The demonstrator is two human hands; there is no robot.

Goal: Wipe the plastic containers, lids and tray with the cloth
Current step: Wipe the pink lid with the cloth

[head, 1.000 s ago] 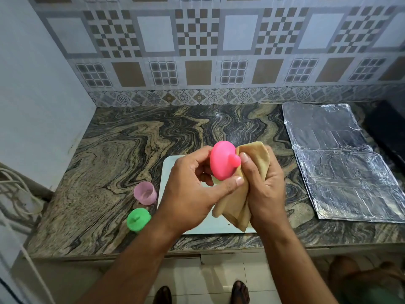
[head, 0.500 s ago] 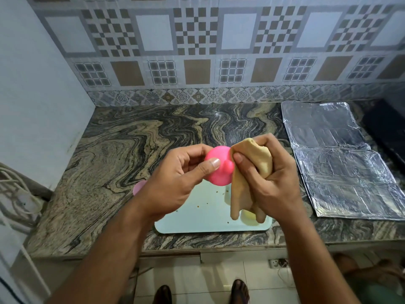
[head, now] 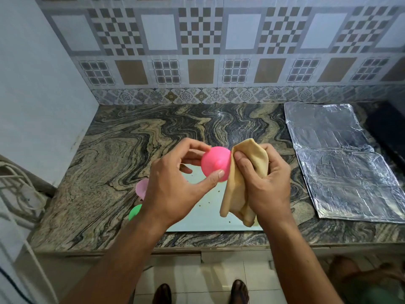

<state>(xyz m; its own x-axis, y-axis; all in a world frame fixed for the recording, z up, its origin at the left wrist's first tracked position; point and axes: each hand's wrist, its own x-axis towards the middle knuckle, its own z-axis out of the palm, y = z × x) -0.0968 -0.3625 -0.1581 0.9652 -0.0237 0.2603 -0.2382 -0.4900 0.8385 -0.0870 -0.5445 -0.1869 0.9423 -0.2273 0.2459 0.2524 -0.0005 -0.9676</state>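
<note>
**Pink lid mid-wipe above the tray**

The pink lid (head: 215,164) looks light, stiff and smooth, likely slippery, so pinching it by the rim suits it best. It is held in the air over the pale tray (head: 210,218) at the near edge of the counter (head: 114,154). The left hand (head: 175,183) pinches the lid's rim between thumb and curled fingers. The right hand (head: 265,183) is closed around the soft, limp tan cloth (head: 241,183), pressing it against the lid's right edge
</note>
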